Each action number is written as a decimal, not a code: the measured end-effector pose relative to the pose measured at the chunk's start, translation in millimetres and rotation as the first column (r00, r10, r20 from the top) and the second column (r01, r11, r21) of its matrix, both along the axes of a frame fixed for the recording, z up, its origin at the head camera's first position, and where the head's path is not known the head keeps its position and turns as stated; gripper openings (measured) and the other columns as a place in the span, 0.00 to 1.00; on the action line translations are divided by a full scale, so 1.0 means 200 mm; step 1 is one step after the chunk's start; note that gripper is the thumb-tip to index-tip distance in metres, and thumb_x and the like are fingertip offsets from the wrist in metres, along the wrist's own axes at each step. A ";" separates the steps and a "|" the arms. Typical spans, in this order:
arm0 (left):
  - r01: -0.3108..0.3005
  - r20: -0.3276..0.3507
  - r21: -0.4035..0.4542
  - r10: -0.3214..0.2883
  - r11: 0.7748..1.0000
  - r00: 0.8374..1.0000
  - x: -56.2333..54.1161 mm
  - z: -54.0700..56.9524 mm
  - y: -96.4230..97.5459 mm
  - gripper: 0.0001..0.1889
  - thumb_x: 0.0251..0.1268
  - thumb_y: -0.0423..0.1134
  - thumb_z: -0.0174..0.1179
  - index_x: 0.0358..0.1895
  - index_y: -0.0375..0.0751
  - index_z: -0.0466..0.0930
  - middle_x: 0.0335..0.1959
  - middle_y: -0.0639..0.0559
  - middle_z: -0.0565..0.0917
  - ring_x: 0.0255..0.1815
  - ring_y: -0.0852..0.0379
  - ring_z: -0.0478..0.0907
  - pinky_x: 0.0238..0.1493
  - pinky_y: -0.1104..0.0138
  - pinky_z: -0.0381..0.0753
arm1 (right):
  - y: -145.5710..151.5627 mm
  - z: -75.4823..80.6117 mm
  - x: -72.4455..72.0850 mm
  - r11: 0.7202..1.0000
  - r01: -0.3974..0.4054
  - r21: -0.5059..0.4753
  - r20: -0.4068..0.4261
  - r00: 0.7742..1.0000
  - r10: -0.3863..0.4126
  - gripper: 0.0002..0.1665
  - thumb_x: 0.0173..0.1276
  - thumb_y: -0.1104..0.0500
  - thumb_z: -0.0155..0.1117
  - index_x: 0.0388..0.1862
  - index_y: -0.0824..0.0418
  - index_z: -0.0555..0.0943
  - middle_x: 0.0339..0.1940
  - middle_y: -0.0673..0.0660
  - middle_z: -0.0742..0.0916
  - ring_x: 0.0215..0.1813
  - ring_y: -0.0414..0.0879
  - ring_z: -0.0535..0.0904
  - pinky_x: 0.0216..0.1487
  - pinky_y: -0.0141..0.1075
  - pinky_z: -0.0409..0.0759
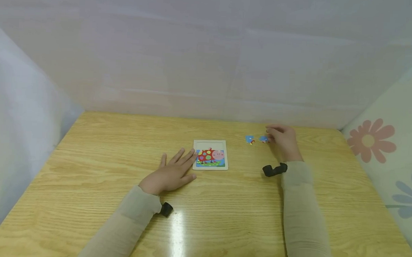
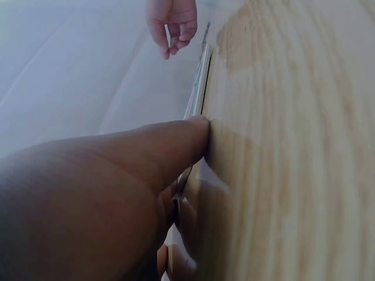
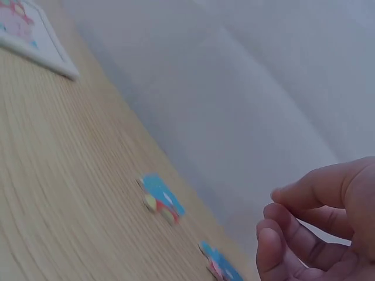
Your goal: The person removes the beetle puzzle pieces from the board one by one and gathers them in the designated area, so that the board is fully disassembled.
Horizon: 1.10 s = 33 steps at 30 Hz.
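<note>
A square jigsaw puzzle tray (image 1: 210, 168) with a pale frame lies mid-table. Its lower part carries a picture of a spotted red creature with a pink face; the upper strip is plain and pale. My left hand (image 1: 171, 175) lies spread, its fingertips at the tray's left edge. To the right of the tray are two loose puzzle pieces: a blue one with red and yellow (image 3: 161, 196), and a blue one with some pink (image 3: 218, 262). Above the second piece hovers my right hand (image 1: 283, 140), fingers loosely curved, with nothing visible between them.
The wooden table (image 1: 223, 220) ends at a pale cloth wall (image 1: 208, 68) just behind the pieces. Side cloths stand left and right, the right one printed with flowers (image 1: 369, 141). Each wrist wears a small black camera (image 1: 274, 169).
</note>
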State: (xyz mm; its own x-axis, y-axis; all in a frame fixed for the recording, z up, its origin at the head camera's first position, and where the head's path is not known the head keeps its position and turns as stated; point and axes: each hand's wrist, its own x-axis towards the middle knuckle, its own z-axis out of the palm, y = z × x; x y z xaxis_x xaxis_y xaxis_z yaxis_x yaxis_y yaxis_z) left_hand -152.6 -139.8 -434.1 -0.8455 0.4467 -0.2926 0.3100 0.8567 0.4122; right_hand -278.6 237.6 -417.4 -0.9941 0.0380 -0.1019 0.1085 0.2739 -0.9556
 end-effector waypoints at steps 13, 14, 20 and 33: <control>0.001 -0.003 -0.003 -0.001 1.000 1.000 0.00 0.01 0.00 0.40 0.80 0.59 0.45 0.84 0.53 0.36 0.84 0.56 0.35 0.83 0.46 0.26 0.70 0.31 0.21 | -0.24 0.05 0.03 0.990 -0.138 0.033 -0.032 0.990 0.139 0.20 0.77 0.59 0.60 0.60 0.71 0.80 0.46 0.58 0.84 0.46 0.52 0.84 0.54 0.42 0.84; 0.001 -0.003 -0.003 -0.001 1.000 1.000 0.00 0.01 0.00 0.40 0.81 0.59 0.45 0.84 0.52 0.36 0.84 0.56 0.35 0.83 0.46 0.26 0.70 0.31 0.22 | -0.26 0.05 0.03 0.988 -0.146 0.043 -0.037 0.988 0.147 0.19 0.77 0.59 0.60 0.60 0.71 0.80 0.46 0.59 0.84 0.45 0.52 0.84 0.52 0.43 0.84; 0.001 -0.007 -0.011 -0.001 1.000 1.000 0.00 0.00 0.00 0.39 0.81 0.59 0.44 0.84 0.52 0.36 0.84 0.55 0.35 0.83 0.46 0.26 0.70 0.31 0.22 | -0.36 0.06 0.06 0.976 -0.206 0.065 -0.052 0.976 0.210 0.18 0.76 0.61 0.61 0.58 0.71 0.81 0.51 0.66 0.85 0.48 0.59 0.84 0.50 0.43 0.84; 0.000 -0.014 -0.049 0.000 0.999 1.000 0.00 0.01 0.01 0.40 0.80 0.60 0.44 0.84 0.53 0.36 0.84 0.57 0.37 0.83 0.47 0.28 0.71 0.30 0.23 | -0.56 0.02 0.14 0.931 -0.339 0.135 -0.062 0.935 0.349 0.15 0.75 0.63 0.63 0.56 0.69 0.83 0.47 0.62 0.87 0.44 0.56 0.83 0.50 0.49 0.83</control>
State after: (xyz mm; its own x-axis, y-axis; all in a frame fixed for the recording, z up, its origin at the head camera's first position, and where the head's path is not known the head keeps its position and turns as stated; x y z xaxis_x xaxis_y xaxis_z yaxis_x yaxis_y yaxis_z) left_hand -151.7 -137.1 -431.2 -0.8496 0.4322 -0.3023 0.3155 0.8757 0.3655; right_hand -251.1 126.2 -412.4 -0.9531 -0.3008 -0.0336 -0.0919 0.3933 -0.9148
